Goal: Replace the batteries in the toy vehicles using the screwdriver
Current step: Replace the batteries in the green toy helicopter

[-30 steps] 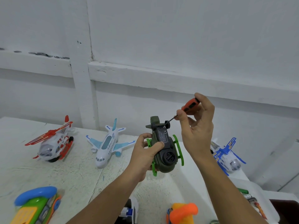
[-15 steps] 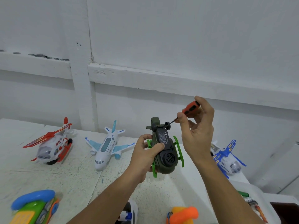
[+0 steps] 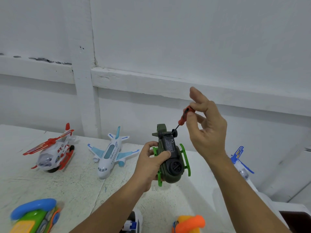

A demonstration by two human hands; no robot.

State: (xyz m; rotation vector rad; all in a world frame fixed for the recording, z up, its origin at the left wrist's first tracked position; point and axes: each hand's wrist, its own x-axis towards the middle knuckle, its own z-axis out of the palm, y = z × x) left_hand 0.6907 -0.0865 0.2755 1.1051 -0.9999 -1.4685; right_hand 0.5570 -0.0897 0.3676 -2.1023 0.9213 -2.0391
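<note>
I hold the green toy helicopter (image 3: pixel 175 167) belly-up in the centre of the frame, above the tabletop (image 3: pixel 67 185). My left hand (image 3: pixel 149 165) is wrapped round its hull, fingers (image 3: pixel 149 147) curled on one flank and thumb pressed beside the black battery cover (image 3: pixel 169 145).

It looks like hollow moulded plastic, so I judge it light, rigid and smooth enough to twist in my palm. The fat hull is the place to hold. The thin bright-green skids would likely flex or snap.

My right hand (image 3: pixel 207 130) pinches the short orange-handled screwdriver (image 3: pixel 185 115) between thumb and fingers, forefinger lifted straight. Its thin dark shaft slants down to the cover's upper end; whether the tip sits in a screw I cannot tell. Such a small handle suits rolling at the fingertips under light pressure.
</note>
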